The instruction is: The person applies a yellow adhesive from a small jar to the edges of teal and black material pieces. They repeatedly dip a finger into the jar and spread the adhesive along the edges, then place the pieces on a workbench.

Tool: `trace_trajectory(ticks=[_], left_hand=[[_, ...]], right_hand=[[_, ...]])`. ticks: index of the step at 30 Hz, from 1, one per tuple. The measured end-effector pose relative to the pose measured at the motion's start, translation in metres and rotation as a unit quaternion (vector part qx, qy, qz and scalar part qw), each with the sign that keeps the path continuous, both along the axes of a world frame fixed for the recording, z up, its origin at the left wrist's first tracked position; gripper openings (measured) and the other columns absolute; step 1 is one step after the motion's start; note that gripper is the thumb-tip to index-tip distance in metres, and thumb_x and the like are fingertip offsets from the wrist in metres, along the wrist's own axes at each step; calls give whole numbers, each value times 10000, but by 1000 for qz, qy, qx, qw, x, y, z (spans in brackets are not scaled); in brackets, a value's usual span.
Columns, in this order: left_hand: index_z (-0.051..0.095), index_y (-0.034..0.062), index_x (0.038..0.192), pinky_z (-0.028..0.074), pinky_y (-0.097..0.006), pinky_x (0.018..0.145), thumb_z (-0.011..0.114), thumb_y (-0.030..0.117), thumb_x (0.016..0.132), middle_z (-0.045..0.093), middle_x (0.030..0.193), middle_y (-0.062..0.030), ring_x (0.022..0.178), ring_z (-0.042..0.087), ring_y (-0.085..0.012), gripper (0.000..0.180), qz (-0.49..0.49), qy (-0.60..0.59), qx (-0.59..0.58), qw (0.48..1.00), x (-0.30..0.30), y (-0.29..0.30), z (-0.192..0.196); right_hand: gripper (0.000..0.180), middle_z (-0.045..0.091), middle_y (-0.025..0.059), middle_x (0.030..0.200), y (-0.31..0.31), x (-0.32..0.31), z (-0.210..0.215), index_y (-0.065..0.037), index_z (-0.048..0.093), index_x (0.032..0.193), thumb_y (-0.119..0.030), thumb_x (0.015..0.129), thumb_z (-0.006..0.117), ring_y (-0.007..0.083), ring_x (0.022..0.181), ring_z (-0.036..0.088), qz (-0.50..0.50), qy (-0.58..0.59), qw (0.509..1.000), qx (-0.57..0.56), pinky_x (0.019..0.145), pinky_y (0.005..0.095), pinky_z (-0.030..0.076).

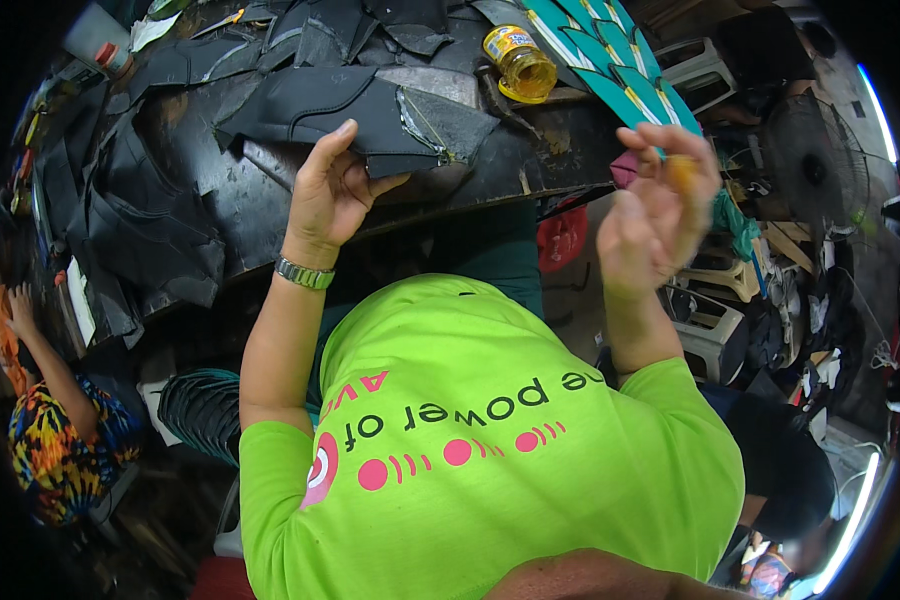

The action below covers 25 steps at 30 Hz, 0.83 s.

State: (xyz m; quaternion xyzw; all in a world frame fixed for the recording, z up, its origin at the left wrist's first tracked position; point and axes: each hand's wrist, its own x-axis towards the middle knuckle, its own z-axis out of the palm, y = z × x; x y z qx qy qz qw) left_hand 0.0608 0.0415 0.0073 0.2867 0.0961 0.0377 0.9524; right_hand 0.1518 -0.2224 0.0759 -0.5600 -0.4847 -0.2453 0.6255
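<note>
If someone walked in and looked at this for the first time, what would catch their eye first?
Probably the bright green shirt filling the lower middle. Above it, the left hand grips the edge of a black cut piece lying on the dark workbench, while the right hand is raised to the right, pinching something small and orange, blurred. A yellow jar stands at the top, beside teal strips.
</note>
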Motion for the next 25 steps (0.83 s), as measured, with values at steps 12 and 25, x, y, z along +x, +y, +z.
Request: trace_trajectory(ticks=[12, 25], left_hand=[[678, 95, 799, 384, -212, 566, 689, 266, 940, 591, 693, 48, 551, 435, -36, 222, 77, 92, 181, 976, 14, -39, 18], [555, 23, 1291, 459, -410, 1038, 524, 369, 1009, 662, 1248, -115, 1174, 625, -247, 448, 30, 30, 129, 991, 23, -28, 7]], right_hand=[[563, 376, 194, 1515, 28, -16, -40, -53, 609, 1307, -20, 750, 677, 421, 1434, 277, -138, 2, 937, -320, 1156, 517, 221], [802, 238, 205, 1602, 25, -17, -64, -85, 394, 1491, -69, 752, 704, 430, 1483, 185, -174, -39, 910, -375, 1170, 587, 110]])
